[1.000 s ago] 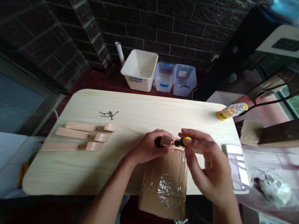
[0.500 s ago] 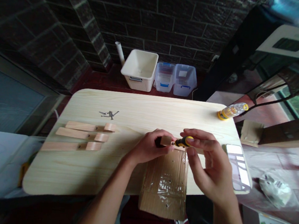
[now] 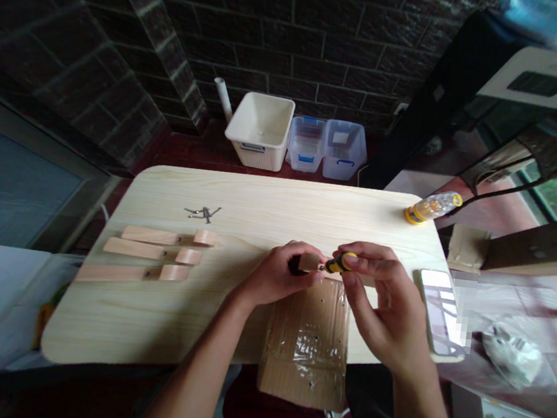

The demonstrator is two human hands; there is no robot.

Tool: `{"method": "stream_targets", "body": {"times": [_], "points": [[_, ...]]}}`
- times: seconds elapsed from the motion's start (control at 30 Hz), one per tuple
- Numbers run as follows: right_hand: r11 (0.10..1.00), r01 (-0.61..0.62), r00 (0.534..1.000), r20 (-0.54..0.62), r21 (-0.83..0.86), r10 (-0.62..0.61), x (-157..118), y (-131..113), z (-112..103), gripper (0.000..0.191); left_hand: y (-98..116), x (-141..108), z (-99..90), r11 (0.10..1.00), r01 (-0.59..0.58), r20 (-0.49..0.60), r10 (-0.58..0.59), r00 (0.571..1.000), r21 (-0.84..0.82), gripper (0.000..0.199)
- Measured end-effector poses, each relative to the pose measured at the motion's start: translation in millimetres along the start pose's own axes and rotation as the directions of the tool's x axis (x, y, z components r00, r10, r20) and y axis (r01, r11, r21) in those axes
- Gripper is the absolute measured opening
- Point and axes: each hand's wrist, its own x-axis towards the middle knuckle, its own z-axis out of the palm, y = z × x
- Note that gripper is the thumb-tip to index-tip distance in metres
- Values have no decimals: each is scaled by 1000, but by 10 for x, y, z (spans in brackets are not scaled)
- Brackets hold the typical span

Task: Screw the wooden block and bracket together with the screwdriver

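Note:
My left hand (image 3: 285,271) is closed around a small wooden block (image 3: 309,262) at the table's front middle. My right hand (image 3: 383,295) pinches the handle of a short yellow-and-black screwdriver (image 3: 337,263) between thumb and fingers. The screwdriver points left, its tip meeting the block's right side; a screw there is too small to make out clearly. A strip of wood shows beneath the screwdriver and runs under my right hand. Below it lies a taped cardboard piece (image 3: 306,346), overhanging the table's front edge.
Several wooden pieces with end blocks (image 3: 140,249) lie on the table (image 3: 279,202) at left, with a pile of screws (image 3: 203,213) behind them. A clear bit case (image 3: 433,208) stands back right, near a phone (image 3: 440,311). Plastic bins (image 3: 260,126) sit beyond the table.
My right hand has shifted slightly left and its thumb and fingers have closed onto the screwdriver handle, which has turned. My left hand keeps its place on the block.

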Motion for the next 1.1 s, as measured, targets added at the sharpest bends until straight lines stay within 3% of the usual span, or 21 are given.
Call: {"method": "stream_targets", "body": {"times": [0.73,1.1], "points": [[996,-57,998,-9,69,58,-16,2,-6,28,-11,-3,2,1000,7,8,-7,1000,23,20],[1000,-15,1000,-13,22,16,-2,25,-1,32,9,2,-1,1000,-6,4,6,1000,-7,22]]}}
